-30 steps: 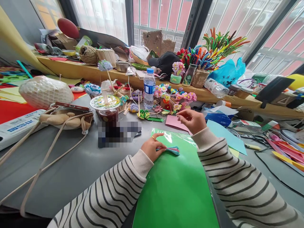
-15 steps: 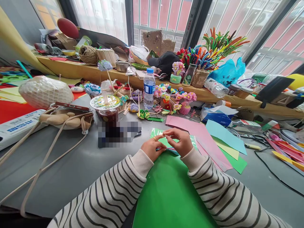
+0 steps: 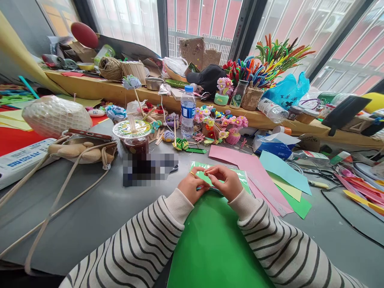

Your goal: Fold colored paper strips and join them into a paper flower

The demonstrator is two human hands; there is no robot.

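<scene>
Both hands meet over the far end of a green sheet [image 3: 219,244]. My left hand [image 3: 193,186], a ring on one finger, has its fingers bent and pinched around something too small to make out. Close against it, my right hand [image 3: 226,182] pinches with thumb and forefinger at the same spot. Under and behind the fingers is a clear plastic packet with green in it [image 3: 244,178]. A thin dark striped edge shows just below the fingertips, mostly covered by the hands.
A drink cup [image 3: 132,132] and a beige pouch [image 3: 81,150] stand left. Behind the hands are a water bottle [image 3: 187,112] and craft flowers [image 3: 222,124]. Pink paper [image 3: 255,172] and blue paper [image 3: 285,172] lie right, with scissors [image 3: 322,173] beyond.
My right hand has shifted slightly left and tilted lower over the packet. The striped edge beneath the fingers shows less. My left hand has barely moved.
</scene>
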